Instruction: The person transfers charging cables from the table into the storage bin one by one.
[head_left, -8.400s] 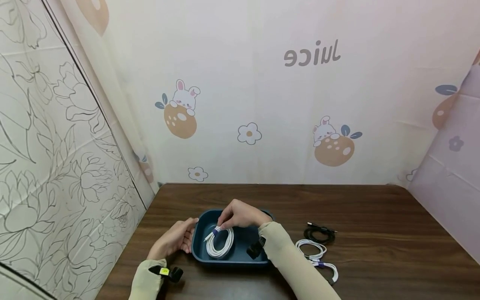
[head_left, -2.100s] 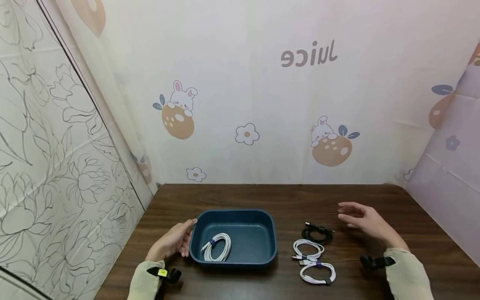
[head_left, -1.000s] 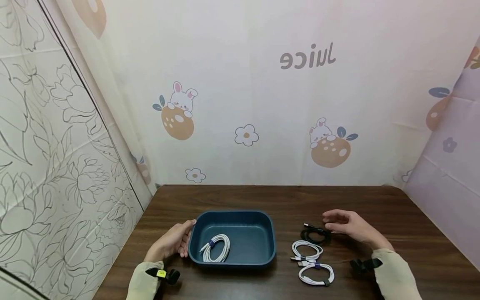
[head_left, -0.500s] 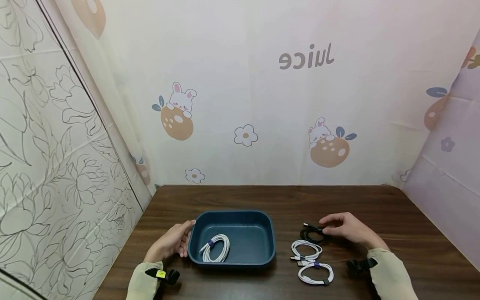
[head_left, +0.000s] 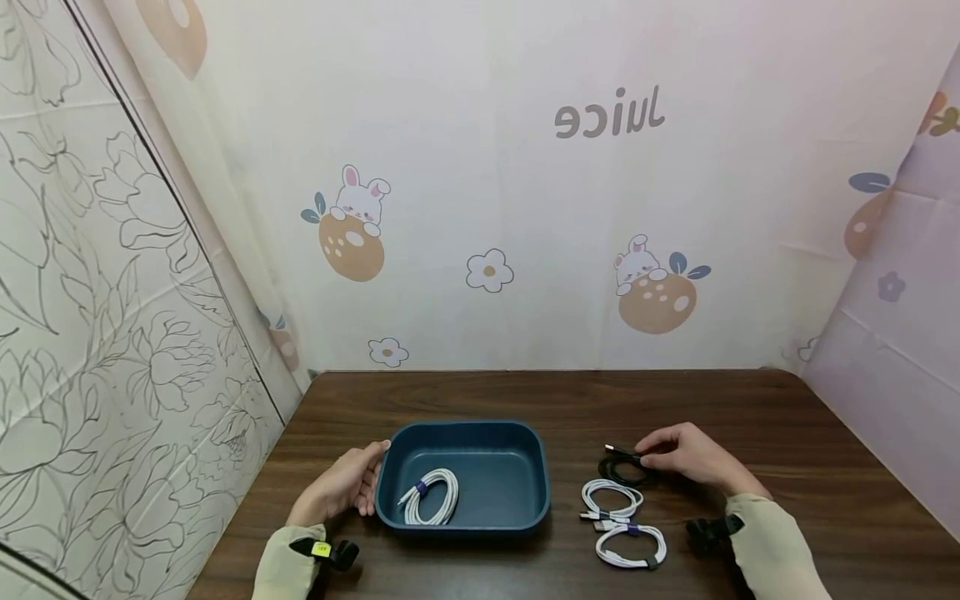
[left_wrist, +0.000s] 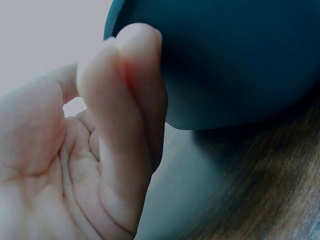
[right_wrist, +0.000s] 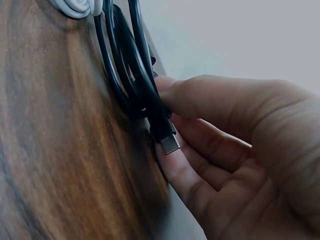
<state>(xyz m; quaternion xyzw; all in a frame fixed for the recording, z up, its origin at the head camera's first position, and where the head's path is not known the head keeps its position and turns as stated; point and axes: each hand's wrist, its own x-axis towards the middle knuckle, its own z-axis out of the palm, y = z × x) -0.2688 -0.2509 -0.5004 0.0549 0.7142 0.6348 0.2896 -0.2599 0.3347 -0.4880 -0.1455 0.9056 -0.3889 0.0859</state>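
My left hand [head_left: 341, 487] holds the blue tub [head_left: 543, 492] at its left side, its upper tip at the rim and the other fingers along the outer wall. Up close in the left wrist view, fingers [left_wrist: 122, 100] rest by the dark wall. Inside the tub lies a coiled white cable [head_left: 450, 500] with a purple tie. My right hand [head_left: 693, 457] pinches a coiled black USB cable [head_left: 618, 471] between thumb and index finger. Its metal plug [right_wrist: 170, 144] shows beside the index finger, and the coil lies close to the table.
Two coiled white cables, an upper one [head_left: 640, 500] and a lower one [head_left: 663, 546] with a purple tie, lie on the brown wooden table [head_left: 465, 392] just in front of the black one. A printed curtain [head_left: 435, 125] hangs behind the table.
Earlier my right hand set the white cable down in the tub and swung to the right. It has since come left and down and taken hold of the black cable. My left hand stays put.
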